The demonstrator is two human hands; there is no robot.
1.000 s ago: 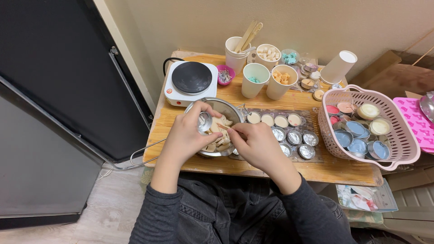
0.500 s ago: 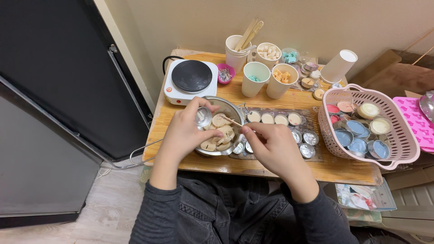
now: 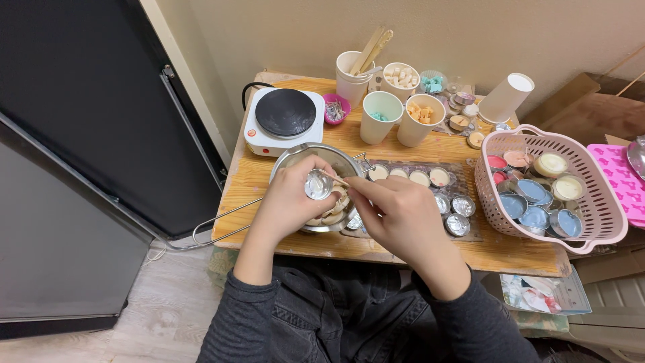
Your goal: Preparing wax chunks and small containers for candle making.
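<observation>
Frame centre: left hand (image 3: 285,205) pinches a small metal cup (image 3: 318,185) above the steel bowl (image 3: 295,158); right hand (image 3: 403,215) pinches a thin wooden stick (image 3: 334,177) into it. Cup likely light, thin-walled, easily dented; best gripped at its rim.

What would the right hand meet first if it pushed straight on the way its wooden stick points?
Probably the small metal cup held in the left hand: the right hand aims its stick at it; depth is unclear.
</observation>
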